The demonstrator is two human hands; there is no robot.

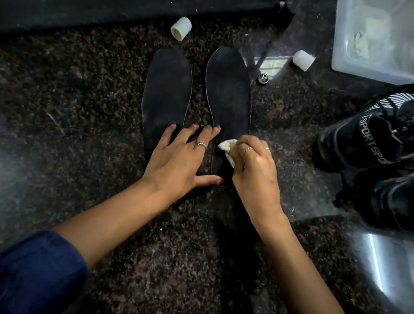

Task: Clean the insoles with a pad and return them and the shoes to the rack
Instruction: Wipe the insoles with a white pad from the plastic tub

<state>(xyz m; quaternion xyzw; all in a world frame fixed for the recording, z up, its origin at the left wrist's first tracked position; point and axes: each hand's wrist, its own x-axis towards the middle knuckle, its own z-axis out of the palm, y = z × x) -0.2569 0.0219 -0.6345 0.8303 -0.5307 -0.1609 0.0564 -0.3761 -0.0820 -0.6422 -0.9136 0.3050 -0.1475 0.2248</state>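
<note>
The heel ends of two dark insoles, the left insole (166,94) and the right insole (228,91), laid side by side on the speckled floor (73,94), are hidden by the hands. The left hand (182,156) is spread flat across both; a white pad (227,146) is pinched by the right hand (254,170) on the right insole. Two black shoes (381,165) are cut off at the right edge, near a clear bin (390,37) of indistinct contents.

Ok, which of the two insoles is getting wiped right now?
Look at the dark speckled floor in front of the person, where two black insoles lie side by side. It is the right insole, nearer the black shoes. Only this one has the right hand holding a white pad on it.
</note>
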